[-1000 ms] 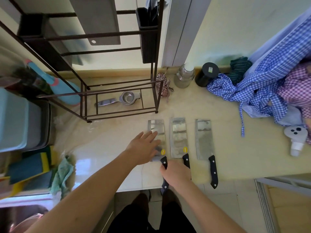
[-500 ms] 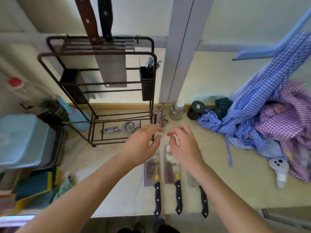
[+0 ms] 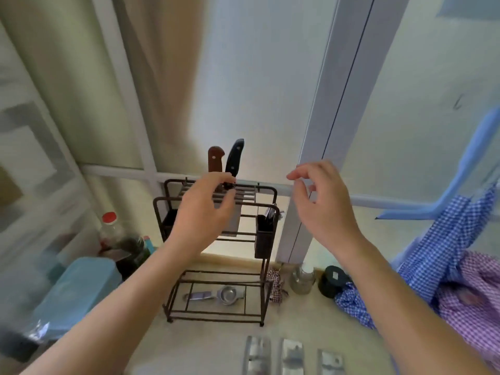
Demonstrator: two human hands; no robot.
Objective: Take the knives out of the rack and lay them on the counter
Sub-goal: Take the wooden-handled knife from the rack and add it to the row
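A dark metal rack [image 3: 266,290] stands at the back of the counter. Two knives stand in its top slots, one with a brown handle [image 3: 215,160] and one with a black handle [image 3: 234,156]. My left hand [image 3: 203,215] is raised in front of the rack's top, fingers apart, its fingertips at the base of the black handle. My right hand [image 3: 323,205] hovers to the right of the rack, fingers loosely curled and holding nothing. Three cleaver blades [image 3: 292,355] lie side by side on the counter at the bottom edge, their handles out of view.
A metal strainer [image 3: 216,295] lies on the rack's bottom shelf, and a black utensil cup [image 3: 263,236] hangs on its right side. A glass jar [image 3: 302,278], a black jar [image 3: 331,281] and checked cloths [image 3: 446,255] are at the right. A blue container [image 3: 78,288] and a bottle [image 3: 109,226] are at the left.
The view has tilted up from the counter. Both hands rose from above the laid cleavers to the rack's top, the left reaching the black handle. The three cleavers stay put.
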